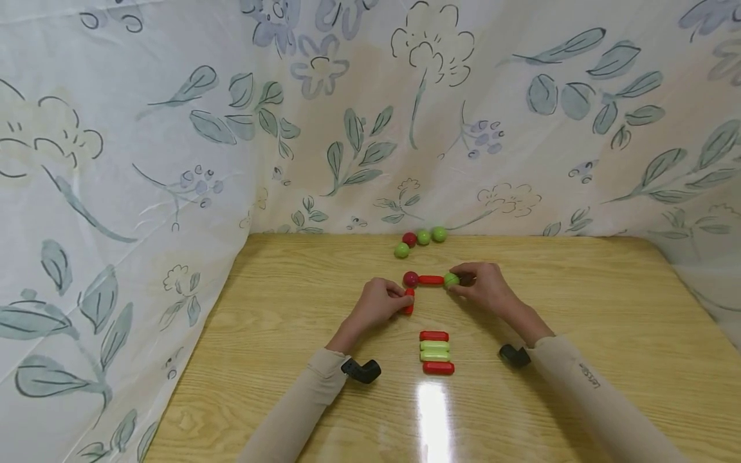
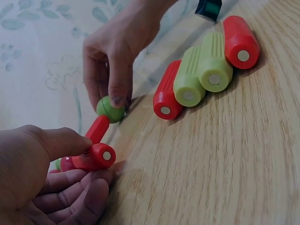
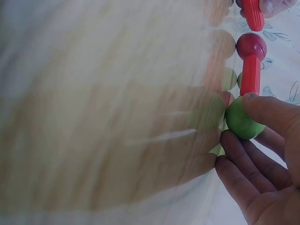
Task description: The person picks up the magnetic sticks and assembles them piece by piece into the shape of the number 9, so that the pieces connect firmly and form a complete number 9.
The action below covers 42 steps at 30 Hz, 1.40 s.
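Note:
My left hand [image 1: 379, 302] pinches a red magnetic rod [image 2: 96, 157] between thumb and fingers. The rod's far end is close to a dark red ball [image 1: 410, 279]; whether they touch I cannot tell. From that ball a second red rod [image 1: 431, 280] runs right to a green ball [image 3: 243, 119], and the three sit in a line. My right hand [image 1: 483, 286] holds the green ball between thumb and fingers. A pale metal disc shows on the near end of the left-hand rod.
Nearer me lie a red rod [image 1: 434, 335], two light green rods [image 1: 435, 350] and another red rod [image 1: 438, 368], side by side. Behind the hands are a dark red ball [image 1: 409, 239] and several green balls [image 1: 424, 237]. A floral cloth [image 1: 359, 128] hangs behind the wooden table [image 1: 289, 276].

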### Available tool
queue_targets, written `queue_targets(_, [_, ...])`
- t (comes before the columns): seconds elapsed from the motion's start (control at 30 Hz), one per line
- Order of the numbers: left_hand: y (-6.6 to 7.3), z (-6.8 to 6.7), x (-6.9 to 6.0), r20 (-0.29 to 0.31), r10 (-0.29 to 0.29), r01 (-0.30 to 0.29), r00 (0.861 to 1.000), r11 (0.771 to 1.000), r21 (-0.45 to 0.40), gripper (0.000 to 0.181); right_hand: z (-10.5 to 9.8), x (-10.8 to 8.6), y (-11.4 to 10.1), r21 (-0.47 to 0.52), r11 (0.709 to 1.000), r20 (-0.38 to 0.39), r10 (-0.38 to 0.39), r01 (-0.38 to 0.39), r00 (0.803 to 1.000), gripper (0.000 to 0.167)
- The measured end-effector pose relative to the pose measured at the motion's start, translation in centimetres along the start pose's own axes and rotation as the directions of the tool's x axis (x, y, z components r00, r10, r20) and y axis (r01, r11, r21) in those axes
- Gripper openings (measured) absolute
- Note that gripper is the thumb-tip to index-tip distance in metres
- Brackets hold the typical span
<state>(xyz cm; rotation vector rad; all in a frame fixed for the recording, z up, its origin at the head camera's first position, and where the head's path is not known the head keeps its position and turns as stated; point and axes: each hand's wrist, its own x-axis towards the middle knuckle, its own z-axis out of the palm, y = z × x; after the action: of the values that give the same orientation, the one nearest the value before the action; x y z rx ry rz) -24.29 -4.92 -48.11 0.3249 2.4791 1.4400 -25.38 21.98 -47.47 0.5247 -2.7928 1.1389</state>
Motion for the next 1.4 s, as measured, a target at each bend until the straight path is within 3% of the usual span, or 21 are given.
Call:
queue_targets(0.47, [0.11, 0.23, 0.8, -0.034, -0.002, 0.003, 0.999, 1.0, 0.022, 0.019, 0.05, 0.08, 0.01, 0.003, 1.0, -0.004, -0.01, 0.01, 1.0, 0.03])
queue_targets(0.73, [-0.05, 0.35, 0.83, -0.025, -0.01, 0.009, 1.0, 0.998, -0.058, 0.019, 0.01, 0.08, 0.0, -0.002, 1.0, -0.003, -0.009, 0.009, 1.0, 0.03])
queue_targets(1.4, [0.11, 0.57, 0.9, -0.042, -0.017, 0.012, 0.999, 0.993, -0.114, 0.018, -0.02, 0.31, 0.11, -0.014, 1.0, 0.002, 0.008, -0.008, 1.0, 0.03])
